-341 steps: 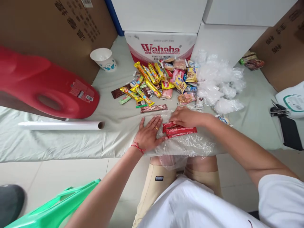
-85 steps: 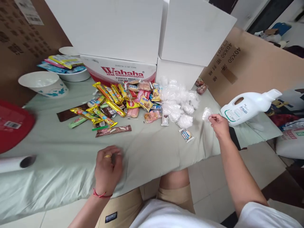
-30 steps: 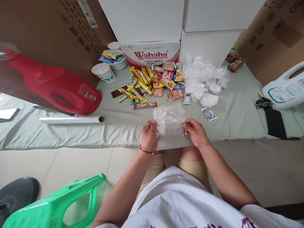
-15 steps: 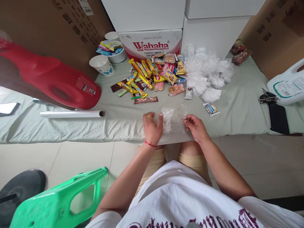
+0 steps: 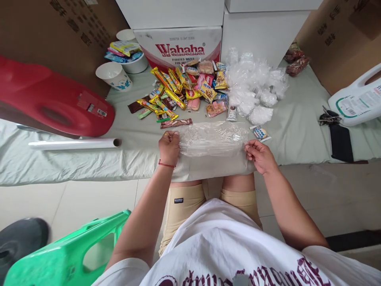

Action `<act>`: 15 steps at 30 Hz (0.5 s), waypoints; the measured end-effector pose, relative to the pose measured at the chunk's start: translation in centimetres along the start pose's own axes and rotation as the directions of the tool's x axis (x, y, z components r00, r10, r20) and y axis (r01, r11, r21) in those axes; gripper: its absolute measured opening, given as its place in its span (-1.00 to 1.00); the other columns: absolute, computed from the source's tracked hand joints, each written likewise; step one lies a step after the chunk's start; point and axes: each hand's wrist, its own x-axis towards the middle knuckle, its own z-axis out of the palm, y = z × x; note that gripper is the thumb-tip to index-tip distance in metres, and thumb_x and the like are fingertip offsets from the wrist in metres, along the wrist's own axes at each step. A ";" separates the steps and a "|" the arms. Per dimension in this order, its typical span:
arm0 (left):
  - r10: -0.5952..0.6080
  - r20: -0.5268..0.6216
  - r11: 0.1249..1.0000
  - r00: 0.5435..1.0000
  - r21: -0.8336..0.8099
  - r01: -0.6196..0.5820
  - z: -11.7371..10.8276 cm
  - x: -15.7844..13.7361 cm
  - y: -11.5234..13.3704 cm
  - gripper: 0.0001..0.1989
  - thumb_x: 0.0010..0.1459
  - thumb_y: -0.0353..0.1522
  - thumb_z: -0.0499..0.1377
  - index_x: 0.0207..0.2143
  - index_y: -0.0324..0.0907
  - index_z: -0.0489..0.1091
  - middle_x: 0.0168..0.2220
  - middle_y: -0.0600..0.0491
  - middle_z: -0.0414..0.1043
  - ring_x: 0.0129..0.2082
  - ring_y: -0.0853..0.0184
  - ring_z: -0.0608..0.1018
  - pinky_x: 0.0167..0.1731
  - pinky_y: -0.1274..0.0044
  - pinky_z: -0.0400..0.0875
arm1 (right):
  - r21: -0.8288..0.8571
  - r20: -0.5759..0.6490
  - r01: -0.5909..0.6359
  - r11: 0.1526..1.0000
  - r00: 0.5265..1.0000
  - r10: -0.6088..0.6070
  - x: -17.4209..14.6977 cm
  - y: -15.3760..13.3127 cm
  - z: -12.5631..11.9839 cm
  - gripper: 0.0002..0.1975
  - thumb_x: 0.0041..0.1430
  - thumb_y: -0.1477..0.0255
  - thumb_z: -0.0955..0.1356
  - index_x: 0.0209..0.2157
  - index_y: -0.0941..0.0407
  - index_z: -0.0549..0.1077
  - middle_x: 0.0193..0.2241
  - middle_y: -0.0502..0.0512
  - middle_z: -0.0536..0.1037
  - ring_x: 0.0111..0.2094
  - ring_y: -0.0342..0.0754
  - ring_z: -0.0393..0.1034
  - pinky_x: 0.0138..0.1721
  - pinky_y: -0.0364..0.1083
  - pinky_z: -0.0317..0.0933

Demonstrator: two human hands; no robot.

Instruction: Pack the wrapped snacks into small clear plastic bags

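A clear plastic bag (image 5: 212,139) is stretched out wide between my two hands, close to the front edge of the cloth-covered table. My left hand (image 5: 169,149) pinches its left end; a red string circles that wrist. At the opposite end, my right hand (image 5: 260,155) grips the bag between thumb and fingers. Just beyond the bag lie a brown wrapped bar (image 5: 176,123) and a small blue-and-white snack packet (image 5: 260,133). Farther back is a pile of wrapped snacks (image 5: 178,93), with a heap of crumpled clear plastic (image 5: 253,85) to its right.
At the left stand a red jug (image 5: 74,103), a white roll (image 5: 74,143) and paper cups (image 5: 114,76). White boxes (image 5: 178,43) rise behind. On the right are a white jug (image 5: 360,101), keys and a black case (image 5: 341,143). A green stool (image 5: 68,250) is on the floor.
My hands have moved apart, the left one leftward and the right one rightward. The bunched bag between them has been spread into a wide sheet.
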 end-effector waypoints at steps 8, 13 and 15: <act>0.226 -0.336 0.965 0.914 0.202 -0.164 -1.4 -0.6 0.2 -0.74 0.16 -0.30 0.27 -0.14 -0.11 0.29 -0.29 0.03 0.34 -0.34 0.26 0.43 -0.26 0.36 0.39 | 0.000 0.093 -0.140 0.990 0.986 0.139 -0.2 -1.2 1.1 -0.56 -0.25 0.24 0.63 -0.37 0.12 0.48 -0.53 -0.05 0.45 -0.58 -0.28 0.10 -0.64 -0.27 -0.12; 0.674 -0.023 0.712 0.739 0.290 -0.640 0.9 -7.3 3.8 -0.80 0.31 -0.23 0.18 -0.09 -0.12 0.33 -0.13 -0.08 0.40 -0.09 0.17 0.47 -0.05 0.31 0.38 | -0.039 0.123 -0.112 0.993 0.986 0.116 -1.0 -2.5 2.9 -0.53 -0.21 0.16 0.62 -0.35 0.11 0.47 -0.53 -0.05 0.48 -0.60 -0.28 0.07 -0.67 -0.27 -0.17; 0.703 0.239 0.617 0.669 0.262 -0.742 2.9 -9.9 4.7 -0.70 0.29 -0.13 0.22 -0.04 -0.10 0.39 -0.08 -0.11 0.45 -0.04 0.12 0.49 0.00 0.28 0.37 | -0.054 0.145 -0.085 0.995 0.985 0.092 -1.2 -3.0 3.8 -0.54 -0.18 0.14 0.61 -0.35 0.10 0.46 -0.54 -0.06 0.47 -0.60 -0.27 0.07 -0.67 -0.26 -0.17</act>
